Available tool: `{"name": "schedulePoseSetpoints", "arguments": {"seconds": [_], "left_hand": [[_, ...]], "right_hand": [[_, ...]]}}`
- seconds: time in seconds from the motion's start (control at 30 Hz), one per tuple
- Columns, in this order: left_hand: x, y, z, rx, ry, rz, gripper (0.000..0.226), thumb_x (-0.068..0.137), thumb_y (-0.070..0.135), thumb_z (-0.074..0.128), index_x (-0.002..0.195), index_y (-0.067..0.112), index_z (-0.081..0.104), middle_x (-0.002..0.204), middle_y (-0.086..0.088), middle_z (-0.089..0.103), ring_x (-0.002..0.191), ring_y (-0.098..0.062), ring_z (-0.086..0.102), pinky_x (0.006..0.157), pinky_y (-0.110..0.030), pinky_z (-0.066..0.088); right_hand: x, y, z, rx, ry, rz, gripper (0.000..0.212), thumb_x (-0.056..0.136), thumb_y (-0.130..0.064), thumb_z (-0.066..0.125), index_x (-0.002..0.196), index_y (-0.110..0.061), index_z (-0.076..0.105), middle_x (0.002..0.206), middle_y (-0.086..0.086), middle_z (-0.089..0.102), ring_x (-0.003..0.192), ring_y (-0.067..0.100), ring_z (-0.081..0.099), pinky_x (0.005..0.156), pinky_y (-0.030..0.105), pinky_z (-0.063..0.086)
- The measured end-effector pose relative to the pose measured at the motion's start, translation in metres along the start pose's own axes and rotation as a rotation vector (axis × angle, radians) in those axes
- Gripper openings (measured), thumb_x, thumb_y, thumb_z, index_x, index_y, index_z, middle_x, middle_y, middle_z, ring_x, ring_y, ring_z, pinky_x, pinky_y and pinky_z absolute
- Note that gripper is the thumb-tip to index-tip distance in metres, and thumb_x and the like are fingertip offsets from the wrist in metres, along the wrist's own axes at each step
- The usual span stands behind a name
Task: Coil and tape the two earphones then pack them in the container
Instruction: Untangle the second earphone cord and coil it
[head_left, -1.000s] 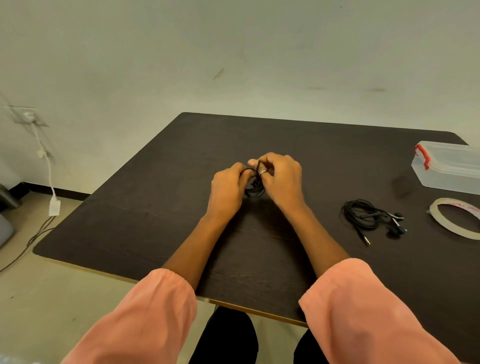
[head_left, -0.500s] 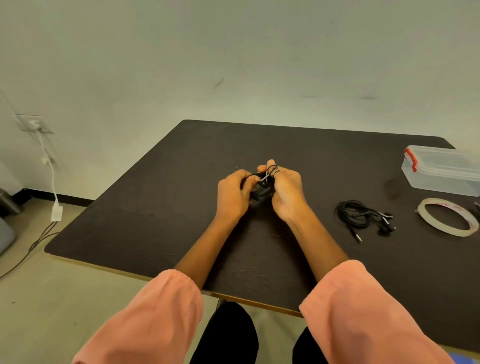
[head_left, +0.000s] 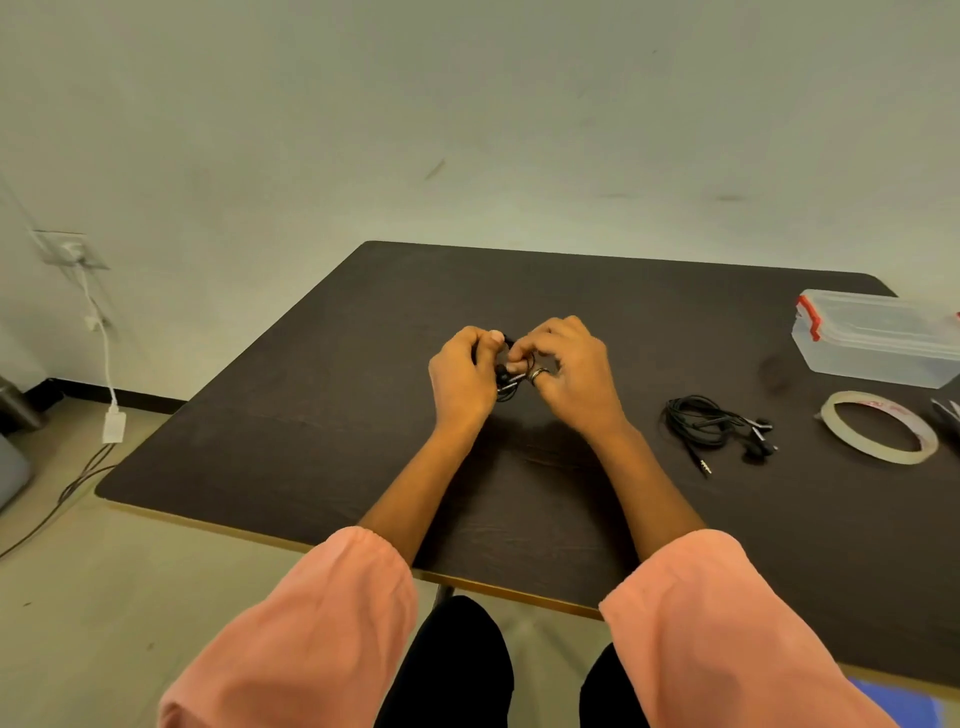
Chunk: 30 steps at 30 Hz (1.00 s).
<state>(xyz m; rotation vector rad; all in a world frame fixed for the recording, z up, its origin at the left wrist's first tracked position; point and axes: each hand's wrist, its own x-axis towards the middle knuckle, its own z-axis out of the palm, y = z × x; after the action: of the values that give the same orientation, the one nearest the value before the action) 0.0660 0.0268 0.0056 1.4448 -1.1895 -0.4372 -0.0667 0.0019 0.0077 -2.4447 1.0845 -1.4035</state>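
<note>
Earphones come in two sets on this counter, and one of them, the earphone being coiled, sits bunched between your two hands near the middle of the dark top. Your left hand has its fingers curled round the left side of the bundle, and your right hand pinches the cord at its upper edge, so both hands are clamped on the same small coil and almost touching each other. Most of the cord is hidden behind your fingers, so you cannot tell how neat the loops are.

Take that coil as your landmark. The second earphone lies loosely looped to the right of it, its plug pointing toward you. Farther right of the coil is the tape roll, flat on the counter, and beyond that the clear container with its lid on.

Your right hand is plainly the nearer one to the tape, so it looks best placed to reach while the left keeps the loops gathered.
</note>
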Motion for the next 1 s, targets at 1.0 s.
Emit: {"name": "schedulePoseSetpoints", "arguments": {"seconds": [1.0], "left_hand": [[-0.026,0.047,0.001,-0.076,-0.455,-0.203,0.034,0.097,0.035,0.054,0.072,0.017,0.068,0.064,0.003,0.059,0.061,-0.014,0.054,0.057,-0.029,0.045]], "right_hand": [[-0.037,-0.026,-0.084,0.757,-0.066,0.831,0.020,0.085,0.002,0.066,0.104,0.008,0.065,0.079,0.014,0.073,0.070,0.021,0.070,0.058,0.027,0.058]]}}
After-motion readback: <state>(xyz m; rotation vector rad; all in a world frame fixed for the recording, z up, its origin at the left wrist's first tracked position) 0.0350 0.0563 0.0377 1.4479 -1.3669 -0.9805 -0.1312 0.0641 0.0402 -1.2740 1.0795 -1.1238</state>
